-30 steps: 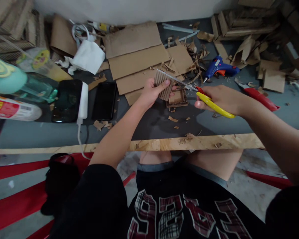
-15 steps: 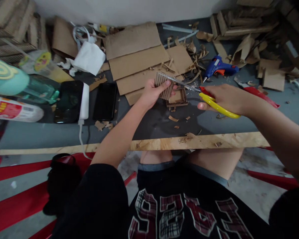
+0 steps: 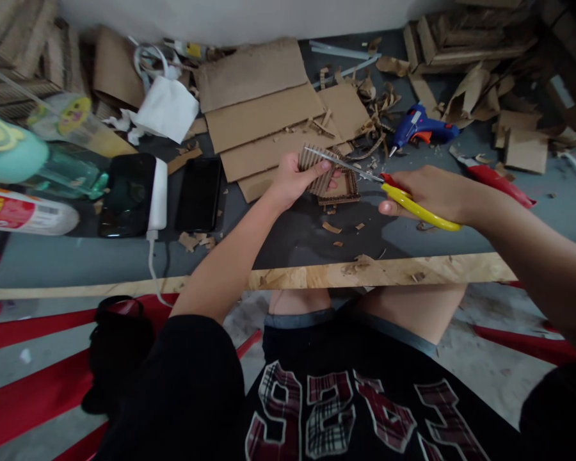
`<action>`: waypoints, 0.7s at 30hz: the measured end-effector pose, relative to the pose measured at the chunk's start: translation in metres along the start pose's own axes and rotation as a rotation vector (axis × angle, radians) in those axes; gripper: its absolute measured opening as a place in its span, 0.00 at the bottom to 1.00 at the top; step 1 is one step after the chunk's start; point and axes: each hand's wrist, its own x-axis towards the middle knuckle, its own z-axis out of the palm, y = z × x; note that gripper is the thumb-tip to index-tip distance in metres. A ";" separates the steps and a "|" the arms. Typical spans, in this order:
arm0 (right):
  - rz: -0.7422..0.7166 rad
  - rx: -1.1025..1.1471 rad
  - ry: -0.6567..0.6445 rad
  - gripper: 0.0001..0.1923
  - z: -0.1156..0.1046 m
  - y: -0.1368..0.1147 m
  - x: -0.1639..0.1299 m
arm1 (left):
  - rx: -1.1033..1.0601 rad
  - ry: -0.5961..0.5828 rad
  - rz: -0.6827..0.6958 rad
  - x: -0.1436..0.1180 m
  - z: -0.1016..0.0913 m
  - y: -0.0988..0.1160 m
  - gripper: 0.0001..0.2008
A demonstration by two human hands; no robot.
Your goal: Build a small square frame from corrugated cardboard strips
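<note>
My left hand (image 3: 300,181) pinches a small piece of corrugated cardboard (image 3: 315,168), its ridges facing up. In my right hand (image 3: 420,189) is a pair of scissors (image 3: 425,214) with yellow and red handles. The scissor blades reach left along the top edge of the corrugated piece; whether they bite into it I cannot tell. Just behind my left fingers, a small cardboard frame or shallow box (image 3: 346,187) lies on the table, partly hidden by the piece and the hand.
Flat cardboard sheets (image 3: 262,125) lie beyond my hands. A blue glue gun (image 3: 420,128) rests at the right, near a red-handled tool (image 3: 502,182). Phones (image 3: 199,195), a white cable and bottles (image 3: 26,211) stand or lie at the left. Scraps (image 3: 332,227) litter the table.
The scissor blades sit slightly lower across the corrugated piece and look closer together. Both hands keep their holds, and the whole view has shifted a little.
</note>
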 end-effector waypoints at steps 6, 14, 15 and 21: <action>0.011 -0.008 0.003 0.37 0.003 0.001 0.002 | 0.052 -0.011 -0.001 -0.002 0.001 0.002 0.34; 0.074 -0.058 -0.013 0.39 0.002 -0.007 0.004 | 0.055 -0.018 0.018 -0.002 0.001 0.002 0.36; 0.075 -0.076 -0.008 0.39 0.002 -0.007 0.004 | 0.055 -0.018 0.015 -0.002 0.000 0.002 0.36; 0.075 -0.170 -0.019 0.40 0.001 -0.006 0.006 | 0.020 -0.017 -0.008 -0.003 0.000 0.002 0.34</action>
